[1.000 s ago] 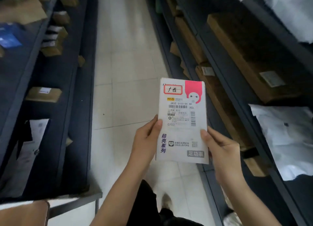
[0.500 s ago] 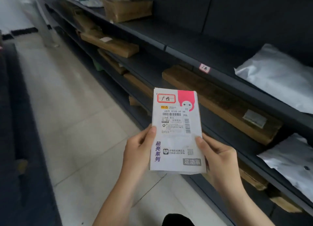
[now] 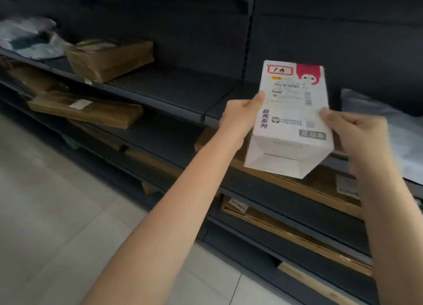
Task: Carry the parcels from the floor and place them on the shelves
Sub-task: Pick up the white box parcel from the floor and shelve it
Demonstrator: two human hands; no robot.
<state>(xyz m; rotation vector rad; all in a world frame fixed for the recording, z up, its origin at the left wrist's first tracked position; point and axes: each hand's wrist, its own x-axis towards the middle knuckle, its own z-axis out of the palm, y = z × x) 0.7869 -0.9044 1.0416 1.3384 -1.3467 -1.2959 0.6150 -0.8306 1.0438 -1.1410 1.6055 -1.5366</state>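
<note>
While both hands clamp its sides, the white parcel [image 3: 290, 119] hangs in the air before the dark shelves [image 3: 160, 99].
Left hand [image 3: 240, 117] and right hand [image 3: 352, 131] pinch opposite edges, arms outstretched; its label reads "广西" in a red box, purple "超亮系列" down the side.

The person now faces the dark shelving [image 3: 160, 103] square on rather than looking down the aisle. Both arms are stretched out, and the white parcel [image 3: 290, 112] sits higher and farther from the body, over the front edge of an upper shelf (its underside now shows).
</note>
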